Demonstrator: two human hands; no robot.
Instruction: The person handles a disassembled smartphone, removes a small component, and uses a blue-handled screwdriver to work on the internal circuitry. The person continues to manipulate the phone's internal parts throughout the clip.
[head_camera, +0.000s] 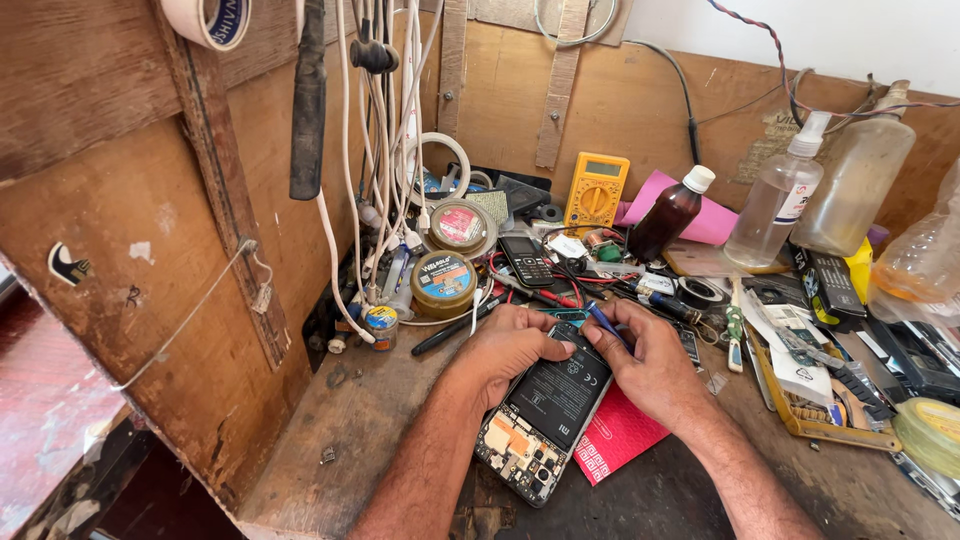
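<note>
Free wooden bench (330, 470) is seen left of the opened phone (545, 415); behind, passage is blocked by tins (443, 283), bottles (668, 215) and cables (380, 150).

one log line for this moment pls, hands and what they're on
left hand: steadies opened phone | right hand: holds blue tool at phone's top edge | under phone: red packet | bench: yellow multimeter

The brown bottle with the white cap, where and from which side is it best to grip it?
Grip the brown bottle around its body, just below the white cap, probably coming from above: it leans, and the clear spray bottle and the clutter around its base crowd its sides.
</note>
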